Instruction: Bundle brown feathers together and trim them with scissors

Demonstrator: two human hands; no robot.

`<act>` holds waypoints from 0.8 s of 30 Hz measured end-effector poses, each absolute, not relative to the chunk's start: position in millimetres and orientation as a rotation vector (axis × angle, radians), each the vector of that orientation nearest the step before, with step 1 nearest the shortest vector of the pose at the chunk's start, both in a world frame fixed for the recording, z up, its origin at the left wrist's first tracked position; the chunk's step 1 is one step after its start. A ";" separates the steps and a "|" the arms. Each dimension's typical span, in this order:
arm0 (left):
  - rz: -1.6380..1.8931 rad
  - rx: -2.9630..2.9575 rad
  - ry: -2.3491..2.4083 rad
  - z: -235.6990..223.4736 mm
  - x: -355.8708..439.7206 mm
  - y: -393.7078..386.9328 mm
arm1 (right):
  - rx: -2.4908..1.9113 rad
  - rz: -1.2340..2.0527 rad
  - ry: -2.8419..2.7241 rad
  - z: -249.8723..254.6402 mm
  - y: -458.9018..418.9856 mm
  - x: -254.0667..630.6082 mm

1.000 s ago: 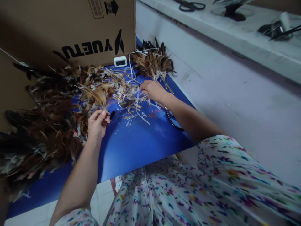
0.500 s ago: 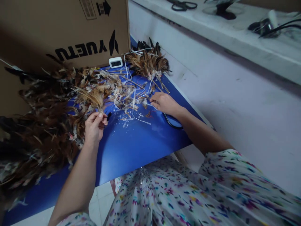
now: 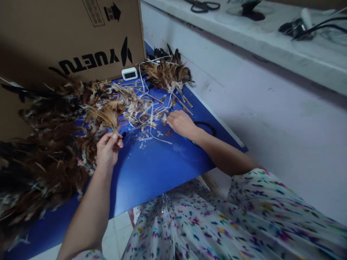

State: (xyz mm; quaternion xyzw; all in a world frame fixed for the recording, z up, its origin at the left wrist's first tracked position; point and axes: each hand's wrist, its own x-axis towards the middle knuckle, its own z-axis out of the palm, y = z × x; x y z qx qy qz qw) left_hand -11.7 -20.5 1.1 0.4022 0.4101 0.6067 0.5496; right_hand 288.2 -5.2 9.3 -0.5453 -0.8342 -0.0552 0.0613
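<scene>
My left hand (image 3: 109, 147) is closed, thumb and fingers pinching the base of a small fan of tan feathers (image 3: 110, 117). A small black tip (image 3: 124, 134) shows beside its fingertips. My right hand (image 3: 181, 124) rests low over the table, its fingers curled down at the edge of pale feather scraps (image 3: 163, 118). Its fingertips are mostly hidden, so what they pinch, if anything, I cannot make out. Behind the right wrist lies a black loop (image 3: 210, 126), partly covered by the forearm. A white string (image 3: 159, 139) trails across the blue table (image 3: 151, 173) between both hands.
Brown feathers (image 3: 54, 155) heap along the left. A tied feather bundle (image 3: 166, 70) lies by the wall at the back. A small white digital clock (image 3: 129, 73) stands before a cardboard box (image 3: 81, 32). Black scissors (image 3: 203, 6) lie on the ledge (image 3: 230, 34).
My right hand has shifted a little left over the scraps, and more of the black loop shows behind its wrist. My left hand keeps its pinch on the feathers. The view has turned slightly.
</scene>
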 end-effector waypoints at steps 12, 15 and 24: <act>1.401 0.971 0.981 -2.1 -10.3 -21.2 | -1.664 -0.147 -2.481 15.1 -16.0 283.2; 1.396 0.980 0.977 -1.6 -10.2 -21.7 | -1.673 -0.254 -2.579 8.8 -10.8 272.2; 1.383 0.981 0.959 -1.1 -7.1 -23.7 | -1.490 0.421 -2.129 19.4 -6.6 294.9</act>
